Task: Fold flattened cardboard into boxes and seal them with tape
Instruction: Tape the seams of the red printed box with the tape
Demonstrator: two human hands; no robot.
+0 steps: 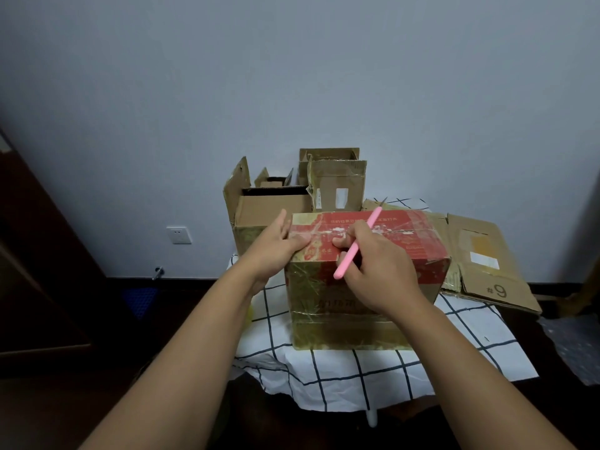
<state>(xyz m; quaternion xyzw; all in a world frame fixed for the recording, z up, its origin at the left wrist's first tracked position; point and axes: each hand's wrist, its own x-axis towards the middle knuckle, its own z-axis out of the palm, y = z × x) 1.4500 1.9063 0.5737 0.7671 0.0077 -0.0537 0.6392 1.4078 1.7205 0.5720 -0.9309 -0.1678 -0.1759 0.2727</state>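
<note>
A wall socket [179, 235] is sitting on the wall well left of the red-topped box [367, 280], with dark floor lying below it. An open brown box [272, 212] is standing just behind the red-topped box's left rear corner, its flaps pointing up, and a taller open box [336, 185] is rising behind the red-topped box's back edge.

The left hand [276, 246] is resting against the red-topped box's upper left edge, fingers straight and thumb lying on the taped top, gripping nothing. The red-topped box is sitting closed on the checked cloth [357, 378], in the middle of it, with clear tape [406, 228] shining across its top seam. A strip of cloth is showing in front of the box's near edge.

The right hand [376, 267] is hovering over the red-topped box's near top edge, fingers curled round a pink knife [357, 243], whose blade tip is pointing up past the box's back edge.

Flattened cardboard [487, 264] marked #9 is lying just right of the red-topped box, overhanging the cloth's right edge.
</note>
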